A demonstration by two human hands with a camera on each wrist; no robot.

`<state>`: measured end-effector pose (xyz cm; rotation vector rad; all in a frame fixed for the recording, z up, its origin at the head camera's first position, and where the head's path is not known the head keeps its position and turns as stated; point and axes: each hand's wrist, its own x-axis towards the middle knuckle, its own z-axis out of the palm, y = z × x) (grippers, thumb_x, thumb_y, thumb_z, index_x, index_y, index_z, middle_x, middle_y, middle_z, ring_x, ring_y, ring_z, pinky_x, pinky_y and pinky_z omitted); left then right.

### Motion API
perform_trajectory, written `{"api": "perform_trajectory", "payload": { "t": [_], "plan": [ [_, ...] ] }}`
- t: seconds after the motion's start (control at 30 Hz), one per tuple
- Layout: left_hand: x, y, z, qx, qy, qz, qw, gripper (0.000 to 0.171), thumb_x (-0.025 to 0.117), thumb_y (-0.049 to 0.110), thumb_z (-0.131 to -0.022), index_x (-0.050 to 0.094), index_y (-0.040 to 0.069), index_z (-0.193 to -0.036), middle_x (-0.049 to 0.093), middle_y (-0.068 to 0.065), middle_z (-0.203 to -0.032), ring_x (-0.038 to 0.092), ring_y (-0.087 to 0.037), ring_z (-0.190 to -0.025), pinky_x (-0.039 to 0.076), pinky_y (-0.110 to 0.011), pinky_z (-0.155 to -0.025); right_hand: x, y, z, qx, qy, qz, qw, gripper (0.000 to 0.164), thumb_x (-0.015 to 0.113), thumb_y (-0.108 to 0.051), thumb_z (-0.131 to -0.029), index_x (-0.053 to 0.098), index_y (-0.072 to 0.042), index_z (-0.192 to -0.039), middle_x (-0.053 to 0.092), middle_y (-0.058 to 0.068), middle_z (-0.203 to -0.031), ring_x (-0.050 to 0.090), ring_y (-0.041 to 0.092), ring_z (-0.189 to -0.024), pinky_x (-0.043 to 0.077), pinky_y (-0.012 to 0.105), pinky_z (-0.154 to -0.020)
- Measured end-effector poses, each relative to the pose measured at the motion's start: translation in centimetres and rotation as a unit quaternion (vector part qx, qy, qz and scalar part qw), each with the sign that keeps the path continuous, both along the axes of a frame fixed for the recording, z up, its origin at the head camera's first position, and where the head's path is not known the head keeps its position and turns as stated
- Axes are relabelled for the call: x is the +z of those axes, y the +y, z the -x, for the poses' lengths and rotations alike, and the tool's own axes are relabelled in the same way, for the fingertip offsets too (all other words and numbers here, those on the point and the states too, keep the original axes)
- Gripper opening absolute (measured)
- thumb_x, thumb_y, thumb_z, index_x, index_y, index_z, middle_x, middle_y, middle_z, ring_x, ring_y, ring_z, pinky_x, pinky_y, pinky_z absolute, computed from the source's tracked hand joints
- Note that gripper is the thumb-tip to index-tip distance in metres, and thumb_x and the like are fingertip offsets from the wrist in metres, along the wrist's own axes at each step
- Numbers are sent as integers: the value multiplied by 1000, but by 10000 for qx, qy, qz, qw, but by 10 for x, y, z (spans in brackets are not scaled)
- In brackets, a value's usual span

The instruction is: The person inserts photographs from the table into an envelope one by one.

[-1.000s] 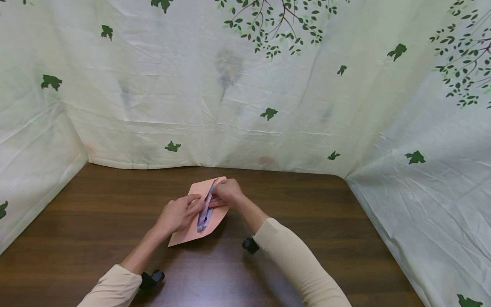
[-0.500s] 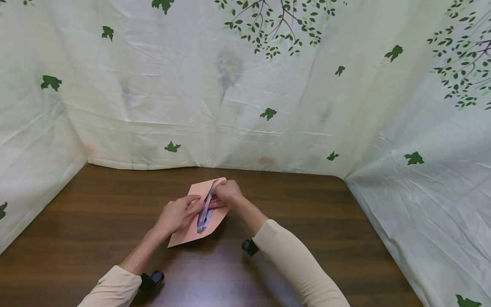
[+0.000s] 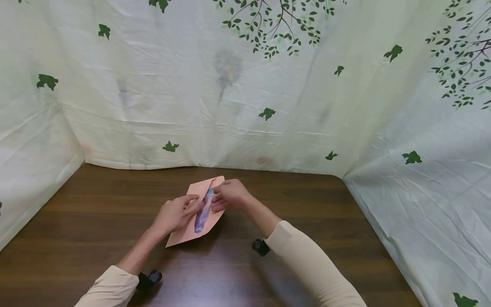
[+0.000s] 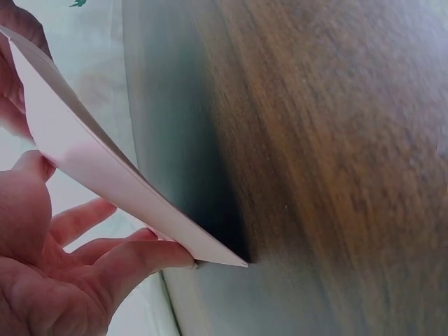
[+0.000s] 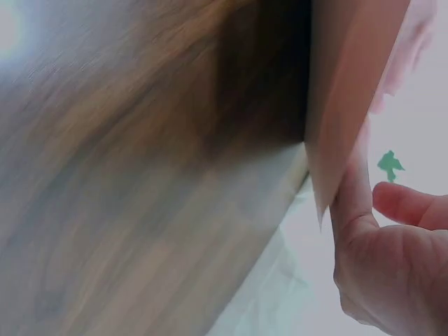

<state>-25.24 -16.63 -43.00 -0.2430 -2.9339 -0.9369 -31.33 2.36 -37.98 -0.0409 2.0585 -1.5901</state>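
Observation:
A salmon-pink envelope (image 3: 188, 230) is tilted up over the table with its pocket showing. Inside the pocket lies a blue-purple printed piece (image 3: 204, 211); what it is cannot be told. My left hand (image 3: 174, 215) holds the envelope from its left side, thumb and index finger at the pocket's edge. In the left wrist view, fingers (image 4: 140, 260) lie against the envelope's upper side. My right hand (image 3: 232, 194) is at the right part of the envelope, its fingertips near the printed piece. In the right wrist view the right thumb (image 5: 406, 203) stands away from the paper.
The brown wooden table (image 3: 115, 204) stretches to either side. Behind it hangs a pale cloth (image 3: 184, 106) with leaf prints, and another cloth side (image 3: 422, 200) drops at the right. Dark wrist devices (image 3: 149, 279) hang below the sleeves.
My right hand has loosened and shifted slightly right, away from the pocket. More of the blue-purple piece shows, and it looks flatter. The left hand has barely moved.

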Motion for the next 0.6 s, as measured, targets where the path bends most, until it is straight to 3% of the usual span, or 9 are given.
{"api": "perform_trajectory", "payload": {
  "t": [0.23, 0.4, 0.6],
  "plan": [
    [0, 2, 0, 19, -19, 35, 10000, 51, 53, 43, -104, 63, 6, -138, 66, -26, -129, 63, -47, -115, 51, -56, -90, 5, 36, 0, 10, 240, 81, 9997, 41, 55, -22, -105, 60, 11, -127, 73, 24, -99, 77, 30, -80, 59, 48, -84],
    [2, 1, 0, -19, 98, 53, 9999, 51, 52, 42, -105, 62, 5, -138, 69, -25, -124, 64, -47, -115, 49, -58, -92, 7, 65, -1, -144, 300, 143, 9993, 43, 59, -28, -104, 61, 8, -127, 70, 30, -114, 75, 39, -92, 55, 56, -91],
    [2, 1, 0, 24, 26, 72, 10000, 53, 51, 43, -105, 61, 5, -139, 68, -25, -127, 62, -49, -116, 48, -60, -94, 4, 100, -5, -383, 572, -109, 9976, 50, 59, -40, -102, 61, 2, -129, 70, 25, -122, 69, 46, -107, 56, 55, -90]
  ]
}}
